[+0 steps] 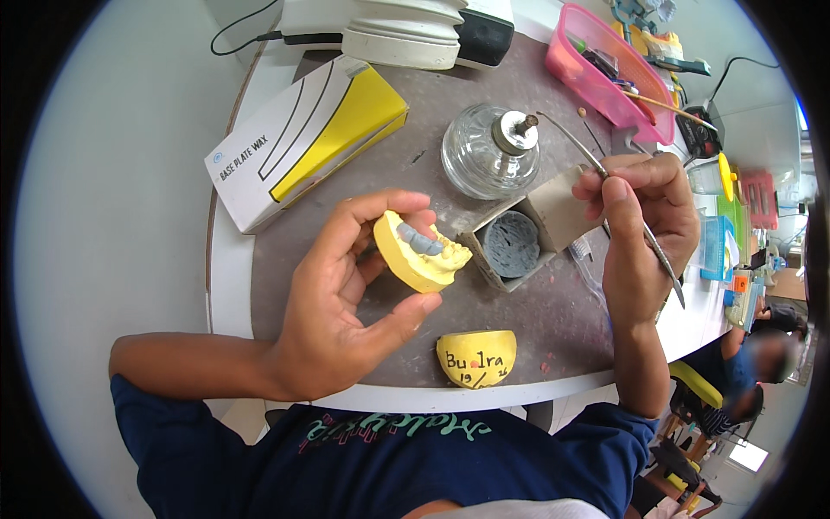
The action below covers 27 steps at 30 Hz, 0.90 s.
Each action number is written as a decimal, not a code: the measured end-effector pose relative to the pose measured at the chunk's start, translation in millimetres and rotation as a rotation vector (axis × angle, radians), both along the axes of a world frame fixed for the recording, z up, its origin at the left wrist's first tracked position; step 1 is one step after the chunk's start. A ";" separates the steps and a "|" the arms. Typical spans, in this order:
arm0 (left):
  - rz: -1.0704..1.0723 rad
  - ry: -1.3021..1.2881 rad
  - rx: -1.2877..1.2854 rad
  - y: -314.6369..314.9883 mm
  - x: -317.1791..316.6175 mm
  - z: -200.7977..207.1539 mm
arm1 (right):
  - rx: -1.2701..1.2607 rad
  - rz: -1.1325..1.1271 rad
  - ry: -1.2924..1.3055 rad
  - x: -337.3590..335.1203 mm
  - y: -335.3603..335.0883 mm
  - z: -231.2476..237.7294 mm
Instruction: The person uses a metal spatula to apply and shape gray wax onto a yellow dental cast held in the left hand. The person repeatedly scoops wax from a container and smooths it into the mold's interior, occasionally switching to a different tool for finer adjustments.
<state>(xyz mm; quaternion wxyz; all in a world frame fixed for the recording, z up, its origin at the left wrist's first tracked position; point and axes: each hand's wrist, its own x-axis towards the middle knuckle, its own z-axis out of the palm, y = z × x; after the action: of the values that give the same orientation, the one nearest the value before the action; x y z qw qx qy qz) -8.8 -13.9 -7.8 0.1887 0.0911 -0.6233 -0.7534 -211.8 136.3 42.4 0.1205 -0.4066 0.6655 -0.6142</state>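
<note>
1. Worktable (562,320) with a grey-brown top.
2. Oblong white-and-yellow carton (307,143), at the table's left.
3. Left hand (333,298), thumb and fingers gripping a yellow plaster-like dental cast (413,266) above the table.
4. Right hand (644,233), pinching a slender metal instrument (581,149) pen-fashion.
5. Round clear-glass burner (480,164), seen near the instrument's upper tip.
6. Open greyish cardboard box (566,212), containing a dark-grey disc (510,245).
7. Half-round yellow block (475,346), near the table's front edge.
8. Smooth grey patch (418,240) on the held cast, beside its teeth.

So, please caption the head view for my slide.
Left hand holding a grey-patched yellow dental cast; right hand, a slim metal tool.
</note>
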 end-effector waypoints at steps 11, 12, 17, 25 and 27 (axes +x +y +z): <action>0.014 -0.044 -0.050 -1.3 -0.9 4.4 | -0.006 0.032 0.021 0.9 -1.1 -5.2; 0.013 -0.043 -0.053 -1.6 -1.0 4.6 | -0.006 0.030 0.028 1.0 -1.0 -5.4; 0.004 -0.056 0.008 -0.9 -1.0 5.4 | -0.027 0.009 0.039 4.2 0.4 -5.1; -0.059 -0.111 0.115 -2.5 0.5 9.1 | -0.143 0.323 0.175 40.1 8.9 -22.2; -0.059 -0.118 0.098 -2.5 1.0 8.5 | -0.175 0.376 0.193 41.5 5.7 -24.6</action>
<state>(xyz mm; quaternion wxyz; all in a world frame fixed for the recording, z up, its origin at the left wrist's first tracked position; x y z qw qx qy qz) -7.9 -16.4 0.8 0.1245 0.1260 -0.5981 -0.7816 -170.2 142.0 17.8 0.1330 -0.5894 0.5306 -0.5944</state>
